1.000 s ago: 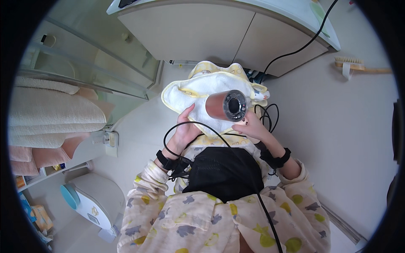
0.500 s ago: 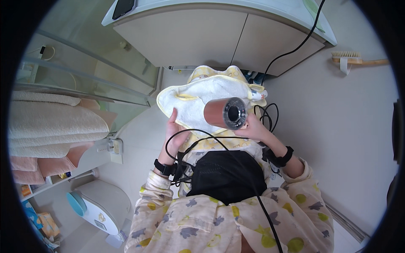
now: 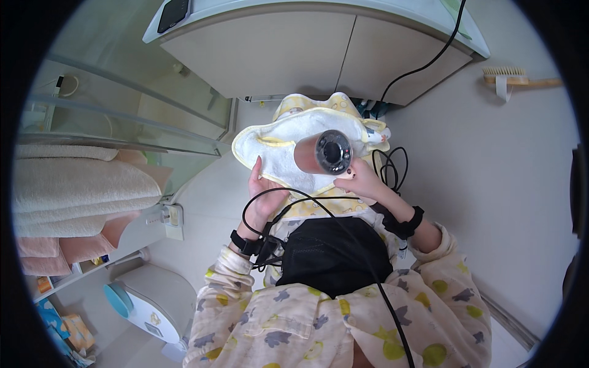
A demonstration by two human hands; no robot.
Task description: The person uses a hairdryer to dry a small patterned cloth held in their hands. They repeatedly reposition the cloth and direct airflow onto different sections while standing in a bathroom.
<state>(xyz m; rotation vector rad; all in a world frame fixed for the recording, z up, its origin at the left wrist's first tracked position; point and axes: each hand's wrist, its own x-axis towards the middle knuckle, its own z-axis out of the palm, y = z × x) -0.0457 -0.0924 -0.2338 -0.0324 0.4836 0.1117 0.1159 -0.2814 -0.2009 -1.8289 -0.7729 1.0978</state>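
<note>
My right hand is closed round the handle of a hair dryer with a copper-brown barrel and a round, dark, clear-rimmed end. The barrel is over a white terry cloth with yellow piping and a yellow patterned underside. My left hand grips the near left edge of this cloth, thumb on top and fingers partly hidden beneath. Below the cloth, a black cable loops between my forearms. The dryer's handle is mostly hidden by my fingers.
A cabinet stands ahead, with a phone on its top. Towels hang at the left, above a toilet. At the right, a wooden brush is by the wall. A coiled cable lies beside the cloth.
The hair dryer has moved slightly away from me and to the left, its round end tilting. My left hand and the cloth have shifted a little to the right.
</note>
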